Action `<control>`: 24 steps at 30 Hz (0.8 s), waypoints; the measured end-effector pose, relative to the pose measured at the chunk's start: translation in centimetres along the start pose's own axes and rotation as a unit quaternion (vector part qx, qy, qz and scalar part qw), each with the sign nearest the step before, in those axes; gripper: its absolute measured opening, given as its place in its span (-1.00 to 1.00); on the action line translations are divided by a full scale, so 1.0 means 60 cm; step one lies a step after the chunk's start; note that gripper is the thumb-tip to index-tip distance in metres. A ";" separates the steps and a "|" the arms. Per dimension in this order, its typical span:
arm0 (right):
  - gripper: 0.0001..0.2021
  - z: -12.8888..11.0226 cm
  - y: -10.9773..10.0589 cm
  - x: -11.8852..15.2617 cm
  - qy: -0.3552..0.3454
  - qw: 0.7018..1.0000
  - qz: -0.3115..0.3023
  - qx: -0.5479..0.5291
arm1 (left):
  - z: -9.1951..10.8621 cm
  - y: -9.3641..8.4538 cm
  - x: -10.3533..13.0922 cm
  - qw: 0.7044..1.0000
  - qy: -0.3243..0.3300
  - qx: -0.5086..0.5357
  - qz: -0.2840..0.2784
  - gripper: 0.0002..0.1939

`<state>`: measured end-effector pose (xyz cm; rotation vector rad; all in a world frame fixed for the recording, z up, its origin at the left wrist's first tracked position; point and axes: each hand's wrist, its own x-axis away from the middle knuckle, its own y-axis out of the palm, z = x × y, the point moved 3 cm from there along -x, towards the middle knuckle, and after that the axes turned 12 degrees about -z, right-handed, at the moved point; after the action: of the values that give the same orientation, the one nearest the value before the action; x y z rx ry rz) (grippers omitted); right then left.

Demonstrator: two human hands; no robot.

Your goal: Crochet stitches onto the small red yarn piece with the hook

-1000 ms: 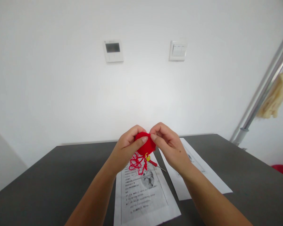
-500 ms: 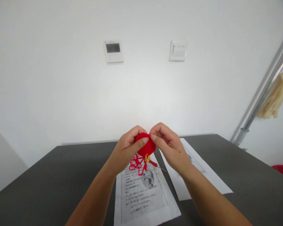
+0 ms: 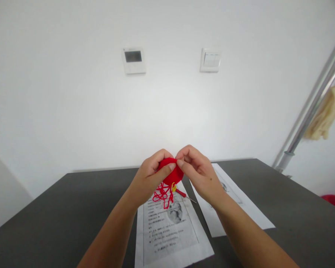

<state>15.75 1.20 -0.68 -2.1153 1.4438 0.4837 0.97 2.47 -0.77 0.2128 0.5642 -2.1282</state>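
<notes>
A round red piece (image 3: pixel 171 175), which looks like knitted or crocheted yarn, is held up above the table between both hands. My left hand (image 3: pixel 151 174) pinches its left and upper side, thumb across the front. At its upper right edge, my right hand (image 3: pixel 194 169) pinches with thumb and forefinger. Loose red yarn (image 3: pixel 162 193) lies tangled below it on a printed sheet (image 3: pixel 170 238). Beside the yarn are a small yellow item (image 3: pixel 174 187) and a thin metal tool with a red handle (image 3: pixel 181 193).
A second printed sheet (image 3: pixel 240 201) lies to the right on the dark table (image 3: pixel 100 201). Behind the table is a white wall with a panel (image 3: pixel 134 61) and a switch (image 3: pixel 210 60). A metal pole (image 3: pixel 309 115) and a cream cloth (image 3: pixel 326 115) are at the right.
My right hand has shifted very slightly left at the edge of the red piece. Both hands keep their hold.
</notes>
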 end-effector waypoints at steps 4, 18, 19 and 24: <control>-0.92 0.000 0.000 0.001 0.000 1.000 0.001 0.007 | 0.000 0.000 0.001 1.000 -0.004 -0.005 0.002 -0.82; -0.90 0.001 -0.005 0.001 -0.005 0.999 0.015 0.042 | 0.004 0.001 0.001 1.000 -0.006 -0.012 0.017 -0.80; -0.90 0.001 -0.006 0.001 -0.008 0.999 0.017 0.042 | 0.004 0.001 0.001 1.000 -0.007 -0.007 0.019 -0.80; -0.95 0.001 -0.003 0.000 -0.007 1.000 0.005 0.020 | 0.003 0.000 0.000 1.000 -0.009 -0.009 0.014 -0.81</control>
<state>15.91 1.30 -0.71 -2.0711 1.4442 0.4694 0.95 2.38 -0.63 0.1906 0.5663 -2.0954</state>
